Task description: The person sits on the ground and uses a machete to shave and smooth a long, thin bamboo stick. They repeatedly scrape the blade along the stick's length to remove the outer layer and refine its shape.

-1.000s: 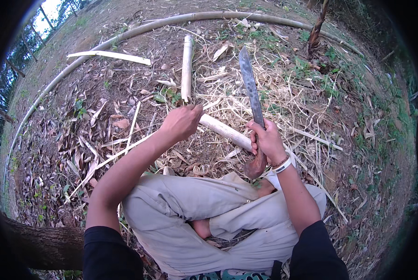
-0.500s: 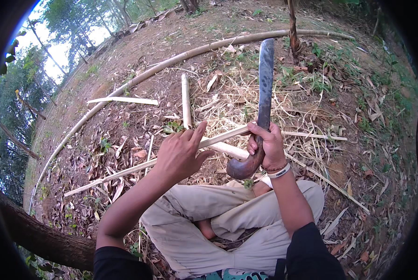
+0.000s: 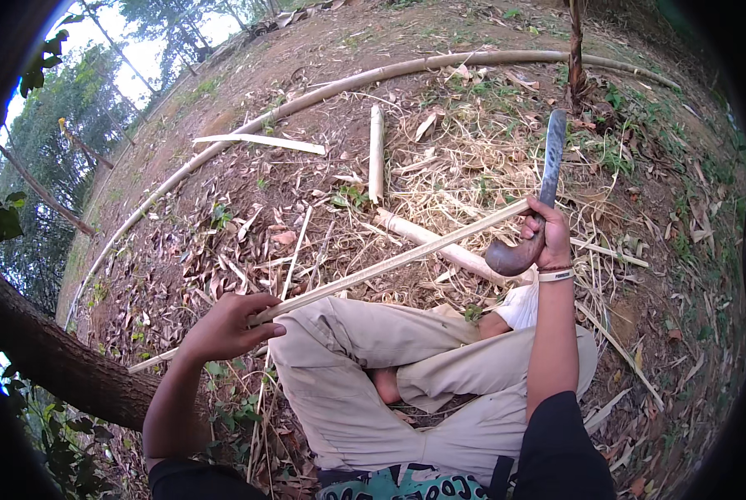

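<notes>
In my right hand (image 3: 554, 240) is a machete (image 3: 553, 154), gripped by its dark curved wooden handle with the blade pointing up and away. The same hand also pinches the upper end of a long pale bamboo strip (image 3: 406, 255) beside the handle. The strip slants down to the left across the space above my knee. Near its lower part, my left hand (image 3: 230, 327) closes thumb and fingers around it. Beyond the left hand, the strip's tail shows near the tree trunk. Under the raised strip lies a thicker bamboo piece (image 3: 440, 244) on the ground.
A short bamboo piece (image 3: 376, 154) and a flat split piece (image 3: 265, 142) lie ahead. A long curved pole (image 3: 348, 83) arcs behind them. Fine shavings (image 3: 473, 171) cover the ground, a thin stem (image 3: 575, 50) stands at the far right, and a thick trunk (image 3: 65, 367) crosses the left.
My left hand has moved down and left along the strip and closed on it. My right hand, with machete and strip end, has shifted right, and the blade tilts farther away. The view has shifted slightly.
</notes>
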### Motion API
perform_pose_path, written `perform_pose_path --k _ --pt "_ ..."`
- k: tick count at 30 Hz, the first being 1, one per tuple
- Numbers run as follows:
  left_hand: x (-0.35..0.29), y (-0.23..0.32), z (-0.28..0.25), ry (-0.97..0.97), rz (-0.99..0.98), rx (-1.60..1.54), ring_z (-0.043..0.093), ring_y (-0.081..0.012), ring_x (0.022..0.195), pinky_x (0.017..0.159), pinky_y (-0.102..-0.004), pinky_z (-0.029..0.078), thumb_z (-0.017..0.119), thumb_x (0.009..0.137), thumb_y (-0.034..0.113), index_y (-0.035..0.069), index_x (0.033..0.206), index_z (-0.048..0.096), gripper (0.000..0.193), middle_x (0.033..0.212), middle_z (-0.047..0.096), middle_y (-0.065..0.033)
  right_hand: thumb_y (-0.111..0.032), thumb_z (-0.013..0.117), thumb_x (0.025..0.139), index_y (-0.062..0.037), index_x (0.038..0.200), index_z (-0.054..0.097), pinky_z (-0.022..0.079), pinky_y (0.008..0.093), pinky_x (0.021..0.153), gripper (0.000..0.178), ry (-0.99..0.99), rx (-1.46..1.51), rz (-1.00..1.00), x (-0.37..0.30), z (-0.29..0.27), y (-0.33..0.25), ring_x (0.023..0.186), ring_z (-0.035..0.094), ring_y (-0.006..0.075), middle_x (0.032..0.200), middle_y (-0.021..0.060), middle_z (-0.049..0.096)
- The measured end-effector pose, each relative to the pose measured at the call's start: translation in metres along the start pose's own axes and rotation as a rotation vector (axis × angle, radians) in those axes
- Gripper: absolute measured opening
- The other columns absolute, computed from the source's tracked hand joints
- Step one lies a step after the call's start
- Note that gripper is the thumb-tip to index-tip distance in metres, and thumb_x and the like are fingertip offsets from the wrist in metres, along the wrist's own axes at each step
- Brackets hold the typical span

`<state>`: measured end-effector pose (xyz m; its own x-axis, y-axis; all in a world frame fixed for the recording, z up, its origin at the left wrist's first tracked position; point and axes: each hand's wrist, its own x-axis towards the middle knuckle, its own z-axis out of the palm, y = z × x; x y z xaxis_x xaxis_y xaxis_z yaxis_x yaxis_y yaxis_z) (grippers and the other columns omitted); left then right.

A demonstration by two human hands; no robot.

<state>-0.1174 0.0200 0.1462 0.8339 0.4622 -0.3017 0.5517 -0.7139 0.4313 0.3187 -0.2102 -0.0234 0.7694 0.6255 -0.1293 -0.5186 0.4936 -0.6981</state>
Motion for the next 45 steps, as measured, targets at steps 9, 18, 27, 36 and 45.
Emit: perform_pose_path --k 9,18,27,36,45 --pt "0.014 -0.018 0.061 -0.141 -0.221 -0.855 0.047 -0.0039 0.061 0.054 -0.0212 0.037 0.061 0.096 0.019 0.002 0.111 0.060 0.023 0.077 0.062 0.0002 -0.052 0.041 0.101 -0.0003 0.100 0.067 0.034 0.0244 0.042 0.058 0.237 -0.996 -0.628 -0.038 0.043 -0.019 0.043 0.047 0.0080 0.055 0.0003 0.056" --pt "0.084 0.021 0.100 -0.024 -0.143 -1.190 0.043 -0.0045 0.065 0.059 -0.0188 0.036 0.053 0.099 0.017 0.002 0.119 0.056 0.025 0.084 0.062 -0.0028 -0.061 0.047 0.093 -0.0065 0.079 0.064 0.045 0.0439 0.056 0.059 -0.296 -1.446 -0.397 -0.094 0.090 0.085 0.061 0.062 0.0332 0.062 0.0138 0.061" --pt "0.124 0.047 0.111 0.066 0.030 -1.249 0.039 -0.0031 0.055 0.049 -0.0195 0.032 0.058 0.096 0.013 0.004 0.096 0.062 0.010 0.072 0.056 0.0017 -0.060 0.047 0.093 -0.0072 0.076 0.060 0.046 0.0475 0.054 0.057 -0.323 -1.645 -0.657 -0.101 0.088 0.103 0.059 0.063 0.0356 0.062 0.0160 0.060" --pt "0.084 0.050 0.122 0.087 -0.098 -1.185 0.028 0.0016 0.048 0.041 -0.0177 0.021 0.053 0.100 0.022 0.000 0.099 0.063 0.024 0.064 0.041 0.0079 -0.066 0.038 0.094 -0.0061 0.073 0.067 0.051 0.0503 0.057 0.070 -0.060 -1.677 -0.429 -0.048 0.047 0.062 0.061 0.066 0.0385 0.058 0.0189 0.061" --pt "0.039 0.022 0.118 0.064 -0.196 -1.204 0.023 -0.0003 0.046 0.041 -0.0199 0.017 0.051 0.101 0.026 0.003 0.089 0.059 0.027 0.059 0.032 0.0100 -0.059 0.040 0.096 -0.0057 0.073 0.068 0.048 0.0483 0.054 0.064 -0.016 -1.680 -0.414 -0.039 0.048 0.061 0.059 0.063 0.0390 0.056 0.0186 0.059"
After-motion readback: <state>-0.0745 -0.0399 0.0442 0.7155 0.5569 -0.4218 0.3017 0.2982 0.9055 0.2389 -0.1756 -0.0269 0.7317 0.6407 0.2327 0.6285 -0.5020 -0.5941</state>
